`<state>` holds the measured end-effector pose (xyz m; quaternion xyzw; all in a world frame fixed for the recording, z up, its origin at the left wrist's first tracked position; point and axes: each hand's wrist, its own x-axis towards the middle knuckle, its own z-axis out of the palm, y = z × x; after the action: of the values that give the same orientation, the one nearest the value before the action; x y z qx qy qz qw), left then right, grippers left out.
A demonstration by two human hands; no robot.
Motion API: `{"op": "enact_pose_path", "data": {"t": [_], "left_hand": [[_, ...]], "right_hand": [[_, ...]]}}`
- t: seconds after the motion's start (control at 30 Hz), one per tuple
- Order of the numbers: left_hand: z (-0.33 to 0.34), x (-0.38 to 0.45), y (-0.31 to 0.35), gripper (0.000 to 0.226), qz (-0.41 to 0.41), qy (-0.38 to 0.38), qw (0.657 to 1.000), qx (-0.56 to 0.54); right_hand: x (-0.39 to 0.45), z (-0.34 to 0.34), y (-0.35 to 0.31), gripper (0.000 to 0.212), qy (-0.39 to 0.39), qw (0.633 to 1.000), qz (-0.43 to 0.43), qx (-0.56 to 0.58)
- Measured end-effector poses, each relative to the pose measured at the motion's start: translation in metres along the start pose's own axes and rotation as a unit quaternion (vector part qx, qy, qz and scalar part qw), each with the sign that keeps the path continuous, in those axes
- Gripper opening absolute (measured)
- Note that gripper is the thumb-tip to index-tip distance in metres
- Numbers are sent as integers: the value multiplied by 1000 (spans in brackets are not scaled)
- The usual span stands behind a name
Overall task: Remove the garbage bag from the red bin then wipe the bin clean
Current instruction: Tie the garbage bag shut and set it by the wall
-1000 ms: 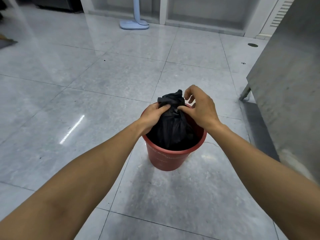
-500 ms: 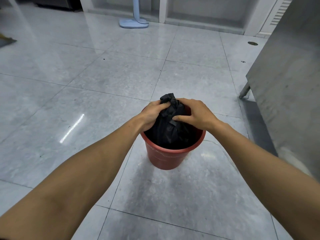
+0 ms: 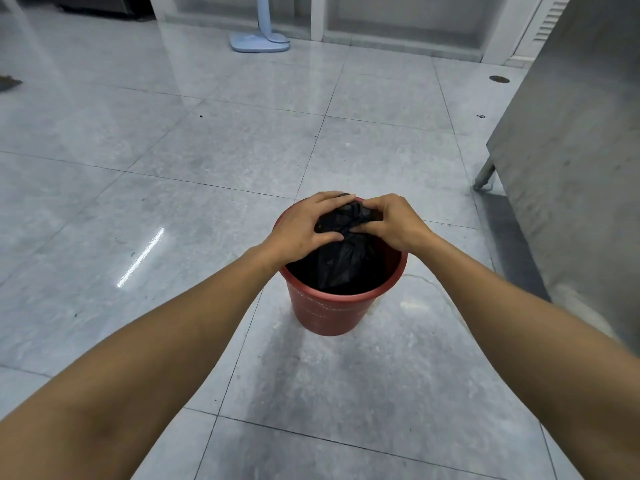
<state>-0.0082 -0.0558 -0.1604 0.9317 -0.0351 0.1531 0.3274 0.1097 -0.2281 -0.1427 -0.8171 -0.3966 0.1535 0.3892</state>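
Observation:
A round red bin point(image 3: 330, 315) stands on the grey tiled floor in front of me. A black garbage bag point(image 3: 343, 263) sits inside it, its top gathered into a bunch above the rim. My left hand point(image 3: 304, 225) grips the gathered top from the left. My right hand point(image 3: 394, 223) pinches it from the right, fingers closed on the plastic. Both hands meet over the far side of the bin and hide the bag's neck.
A tall stainless-steel cabinet point(image 3: 571, 161) on a metal leg point(image 3: 483, 176) stands close on the right. A light-blue fan base point(image 3: 259, 41) rests on the floor far ahead. A round floor drain point(image 3: 499, 79) lies at the far right.
Both hands have closed in over the bag's top and pressed the bunched plastic lower; the tuft that stuck up a second ago is now covered by my fingers.

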Motion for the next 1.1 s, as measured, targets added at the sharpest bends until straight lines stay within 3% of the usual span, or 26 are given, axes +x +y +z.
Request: {"op": "enact_pose_path", "data": {"t": [0.3,0.63,0.77,0.83,0.9,0.97,1.1], "left_hand": [[3,8,6,43,-117,2,979,-165],[7,16,4,19,-159,27,976,-144],[4,16,-1,18,-184,37,965,-182],[2,15,-2,19,-186,39,962,-196],[1,16,-2,19,-185,37,961,-201],[1,18,-2,18,-183,32,962,-201],[2,21,-3,17,-170,26,966,-195]], "right_hand": [[-4,-3,7,17,32,999,-13,1],[0,-10,15,32,32,998,-16,48],[-6,-31,47,13,196,971,20,133],[-12,-33,74,9,292,942,95,136],[-17,-29,109,11,322,923,196,73],[-27,-19,149,13,289,914,285,-11],[-50,5,208,51,102,907,385,-135]]}}
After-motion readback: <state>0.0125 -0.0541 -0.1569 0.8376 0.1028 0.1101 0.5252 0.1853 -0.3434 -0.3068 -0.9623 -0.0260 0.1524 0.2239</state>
